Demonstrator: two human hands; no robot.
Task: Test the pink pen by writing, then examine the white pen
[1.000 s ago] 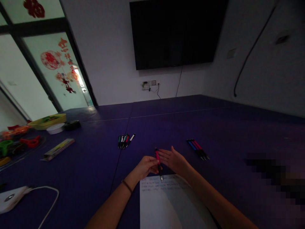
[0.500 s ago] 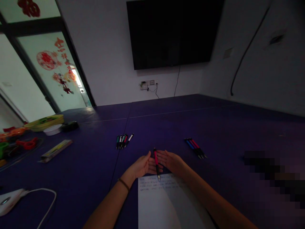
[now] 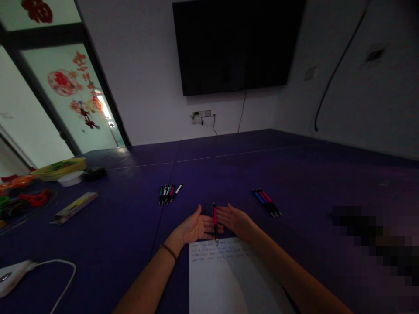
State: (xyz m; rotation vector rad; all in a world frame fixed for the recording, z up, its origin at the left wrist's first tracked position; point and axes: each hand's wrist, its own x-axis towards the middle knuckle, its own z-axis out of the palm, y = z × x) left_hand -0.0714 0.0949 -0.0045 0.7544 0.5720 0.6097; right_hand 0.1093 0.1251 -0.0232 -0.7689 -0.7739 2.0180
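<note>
A pink pen (image 3: 215,220) with a dark grip points its metal tip toward me, just over the top edge of a handwritten sheet of paper (image 3: 212,283). My left hand (image 3: 196,226) is open, palm turned up, and the pen crosses in front of its outstretched fingertips. From the other side, the straight fingers of my right hand (image 3: 237,221) come up beside the pen; this hand is open too. Whether the pen rests on the fingers or on the table I cannot tell.
On the purple table (image 3: 209,174) lie a group of pens (image 3: 168,193) at left and blue and pink pens (image 3: 266,203) at right. Farther left are a long box (image 3: 75,207), red scissors (image 3: 34,198), a yellow basket (image 3: 60,169) and a white device (image 3: 15,277) with a cable.
My left thumb has lifted away from the pen, and the left hand has opened wider. The pen stands slightly more upright in the view. My right hand has hardly moved.
</note>
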